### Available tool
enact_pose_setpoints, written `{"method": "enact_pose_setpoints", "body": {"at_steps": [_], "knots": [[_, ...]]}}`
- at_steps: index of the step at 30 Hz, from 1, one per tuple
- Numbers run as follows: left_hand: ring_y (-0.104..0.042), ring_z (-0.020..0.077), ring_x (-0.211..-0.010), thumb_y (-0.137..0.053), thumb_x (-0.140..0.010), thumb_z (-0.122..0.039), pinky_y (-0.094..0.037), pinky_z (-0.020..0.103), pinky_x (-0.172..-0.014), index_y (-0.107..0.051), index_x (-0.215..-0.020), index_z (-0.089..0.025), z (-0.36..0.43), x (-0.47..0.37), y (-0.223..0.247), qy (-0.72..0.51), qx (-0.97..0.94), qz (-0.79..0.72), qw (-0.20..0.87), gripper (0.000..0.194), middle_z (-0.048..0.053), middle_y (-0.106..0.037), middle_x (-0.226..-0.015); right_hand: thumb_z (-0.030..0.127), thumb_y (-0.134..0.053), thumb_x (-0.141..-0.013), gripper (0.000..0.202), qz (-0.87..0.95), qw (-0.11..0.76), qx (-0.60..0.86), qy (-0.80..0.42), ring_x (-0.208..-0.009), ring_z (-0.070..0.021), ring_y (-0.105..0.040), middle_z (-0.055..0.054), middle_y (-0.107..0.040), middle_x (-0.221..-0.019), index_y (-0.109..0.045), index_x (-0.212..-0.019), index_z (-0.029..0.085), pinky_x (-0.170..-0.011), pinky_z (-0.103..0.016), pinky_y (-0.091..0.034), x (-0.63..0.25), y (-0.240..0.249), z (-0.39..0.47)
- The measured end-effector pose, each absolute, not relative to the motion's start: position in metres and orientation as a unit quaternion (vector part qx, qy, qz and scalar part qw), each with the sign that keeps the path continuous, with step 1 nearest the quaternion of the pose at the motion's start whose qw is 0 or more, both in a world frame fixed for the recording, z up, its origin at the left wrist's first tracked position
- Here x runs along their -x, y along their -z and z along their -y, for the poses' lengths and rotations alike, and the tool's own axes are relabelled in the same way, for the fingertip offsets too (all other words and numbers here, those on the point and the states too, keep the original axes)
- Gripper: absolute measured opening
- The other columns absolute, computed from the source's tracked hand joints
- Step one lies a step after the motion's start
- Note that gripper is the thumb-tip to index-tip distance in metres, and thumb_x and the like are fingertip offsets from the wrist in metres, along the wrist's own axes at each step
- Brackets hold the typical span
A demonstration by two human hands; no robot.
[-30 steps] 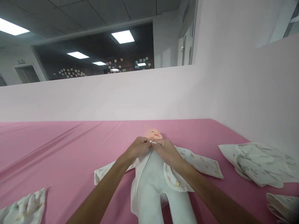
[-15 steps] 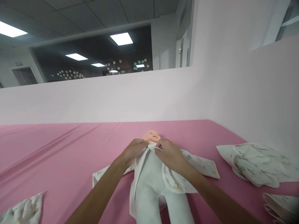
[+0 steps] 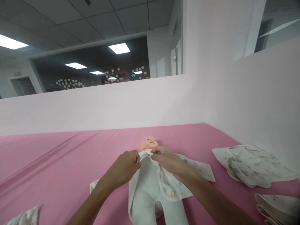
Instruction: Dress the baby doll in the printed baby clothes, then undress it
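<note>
A baby doll point(image 3: 149, 142) with a white body lies on its back, head away from me. Around it is a white baby jacket point(image 3: 174, 186) with small printed figures, its front parted over the doll's chest. My left hand point(image 3: 130, 163) is closed on the jacket's edge at the left of the neckline. Pinched between the fingers of my right hand point(image 3: 162, 157) is the neckline's other side, just below the doll's chin. One printed sleeve point(image 3: 201, 168) stretches out to the right; my left forearm mostly hides the other.
Pink sheeting point(image 3: 70, 162) covers the surface, with a white wall point(image 3: 105, 109) behind it. On the right lie a crumpled printed cloth point(image 3: 253, 165) and folded cloths point(image 3: 278, 207). Another printed cloth point(image 3: 25, 217) shows at the lower left corner.
My left hand has shifted down and left, turning into a fist on the jacket edge. My right hand stays at the neckline. The view has tilted up and turned slightly right.
</note>
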State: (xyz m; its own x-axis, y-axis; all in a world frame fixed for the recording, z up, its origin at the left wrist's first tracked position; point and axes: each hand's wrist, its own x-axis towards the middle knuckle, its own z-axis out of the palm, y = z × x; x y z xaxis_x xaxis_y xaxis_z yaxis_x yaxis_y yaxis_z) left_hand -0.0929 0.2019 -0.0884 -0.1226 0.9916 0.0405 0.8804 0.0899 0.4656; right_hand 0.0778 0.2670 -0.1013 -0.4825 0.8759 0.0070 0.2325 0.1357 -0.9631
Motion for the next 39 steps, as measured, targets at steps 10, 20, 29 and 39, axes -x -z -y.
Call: {"method": "enact_pose_setpoints", "body": {"at_steps": [10,20,29,39], "knots": [[-0.017,0.0119,-0.055,-0.042,-0.083,-0.023,-0.013,0.029,-0.049,-0.025,-0.063,-0.02,-0.205,0.082,0.091,-0.181,-0.676,-0.706,0.11,0.026,-0.004,-0.026,-0.059,0.023,-0.052,-0.072,0.014,0.653,0.336,0.428,-0.527,-0.051,-0.0104,-0.038,0.004,-0.047,-0.059,-0.063,-0.079,0.018,-0.046,-0.023,-0.026,-0.071,0.112,-0.272],[-0.022,0.0122,-0.053,-0.04,-0.086,-0.025,-0.017,0.028,-0.05,-0.023,-0.062,-0.02,-0.213,0.073,0.109,-0.2,-0.668,-0.714,0.062,0.029,-0.003,-0.033,-0.056,0.019,-0.05,-0.07,0.009,0.658,0.366,0.433,-0.496,-0.06,-0.0126,-0.045,0.002,-0.049,-0.063,-0.059,-0.07,0.017,-0.051,-0.023,-0.032,-0.071,0.111,-0.271],[-0.02,0.0127,-0.051,-0.038,-0.091,-0.025,-0.018,0.028,-0.051,-0.027,-0.064,-0.021,-0.214,0.064,0.115,-0.178,-0.665,-0.725,0.001,0.029,-0.003,-0.036,-0.056,0.024,-0.051,-0.076,0.013,0.692,0.343,0.42,-0.477,-0.058,-0.0123,-0.042,0.002,-0.049,-0.063,-0.058,-0.066,0.018,-0.051,-0.024,-0.03,-0.069,0.11,-0.263],[-0.025,0.0107,-0.054,-0.043,-0.082,-0.018,-0.019,0.026,-0.053,-0.03,-0.06,-0.02,-0.219,0.068,0.118,-0.273,-0.664,-0.691,0.085,0.025,-0.004,-0.039,-0.056,0.02,-0.043,-0.078,0.02,0.739,0.34,0.415,-0.408,-0.053,-0.0111,-0.036,0.003,-0.044,-0.058,-0.056,-0.063,0.019,-0.047,-0.025,-0.023,-0.066,0.109,-0.249]]}}
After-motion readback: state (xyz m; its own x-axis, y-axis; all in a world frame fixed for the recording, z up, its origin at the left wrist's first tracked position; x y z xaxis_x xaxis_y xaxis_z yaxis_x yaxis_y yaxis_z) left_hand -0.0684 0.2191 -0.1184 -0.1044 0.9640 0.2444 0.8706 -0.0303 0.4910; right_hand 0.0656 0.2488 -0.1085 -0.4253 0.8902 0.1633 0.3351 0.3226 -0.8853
